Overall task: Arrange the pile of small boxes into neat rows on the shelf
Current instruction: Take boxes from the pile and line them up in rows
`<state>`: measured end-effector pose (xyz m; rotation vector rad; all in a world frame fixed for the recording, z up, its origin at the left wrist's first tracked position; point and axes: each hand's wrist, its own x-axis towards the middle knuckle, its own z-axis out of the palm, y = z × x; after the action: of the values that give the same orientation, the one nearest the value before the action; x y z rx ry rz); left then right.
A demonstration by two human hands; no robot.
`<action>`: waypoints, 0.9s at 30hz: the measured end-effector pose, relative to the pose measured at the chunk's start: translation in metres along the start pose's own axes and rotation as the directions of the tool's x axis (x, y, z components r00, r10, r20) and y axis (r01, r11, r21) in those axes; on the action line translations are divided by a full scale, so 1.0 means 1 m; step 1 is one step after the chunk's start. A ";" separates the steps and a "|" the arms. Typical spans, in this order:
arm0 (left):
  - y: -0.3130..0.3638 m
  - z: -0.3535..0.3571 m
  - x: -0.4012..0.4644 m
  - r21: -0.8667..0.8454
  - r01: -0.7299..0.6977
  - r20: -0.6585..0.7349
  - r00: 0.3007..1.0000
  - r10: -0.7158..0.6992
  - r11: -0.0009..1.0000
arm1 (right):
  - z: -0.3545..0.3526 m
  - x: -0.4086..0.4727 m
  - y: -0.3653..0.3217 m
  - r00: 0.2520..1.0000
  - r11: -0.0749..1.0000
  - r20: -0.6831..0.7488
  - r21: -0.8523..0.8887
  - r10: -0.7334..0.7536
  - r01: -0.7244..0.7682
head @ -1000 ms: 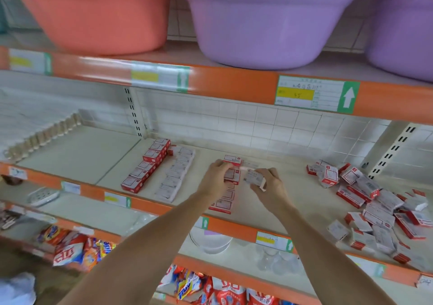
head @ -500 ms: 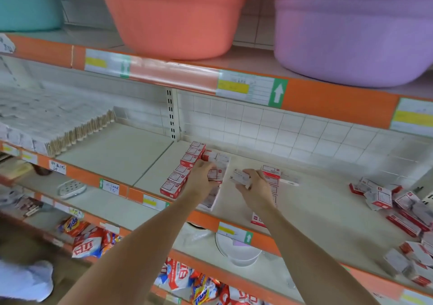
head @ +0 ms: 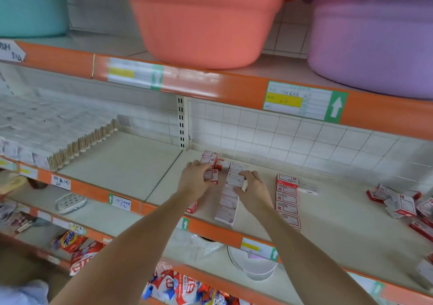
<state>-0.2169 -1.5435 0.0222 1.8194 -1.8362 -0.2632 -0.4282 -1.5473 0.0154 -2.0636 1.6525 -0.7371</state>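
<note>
A: Where are your hands right now?

B: Both of yours are over the middle shelf (head: pixel 131 164), near its back wall. Your left hand (head: pixel 195 179) has its fingers curled round a red-and-white box (head: pixel 211 175) in the leftmost row (head: pixel 209 164). Your right hand (head: pixel 254 186) pinches a pale box (head: pixel 235 180) between thumb and fingers, right on top of the second row (head: pixel 226 205).

A: And the rows themselves?

B: You have three running front to back. The leftmost is partly hidden under your left forearm, with one box showing at the shelf's front edge. The second row lies just beside it, pale faces up. The third row (head: pixel 287 202) sits to the right, apart from the second, with a single box (head: pixel 308 189) lying crosswise just beside its far end.

A: The pile?

B: The loose pile (head: pixel 398 205) lies well apart, at the right end of the same shelf, its boxes jumbled and tilted.

A: Anything else around you?

B: A teal tub (head: pixel 32 6), an orange tub (head: pixel 206 23) and a purple tub (head: pixel 375 42) stand on the shelf above. A white bowl (head: pixel 255 267) sits on the shelf below.
</note>
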 end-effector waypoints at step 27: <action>-0.034 -0.019 0.006 -0.079 -0.036 0.159 0.986 0.048 0.996 | 0.026 0.004 -0.030 0.997 0.997 0.036 -0.014 -0.070 0.071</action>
<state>-0.1774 -1.5470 0.0225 1.7495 -1.9430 -0.4699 -0.3883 -1.5447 0.0134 -2.1431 1.5780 -0.7079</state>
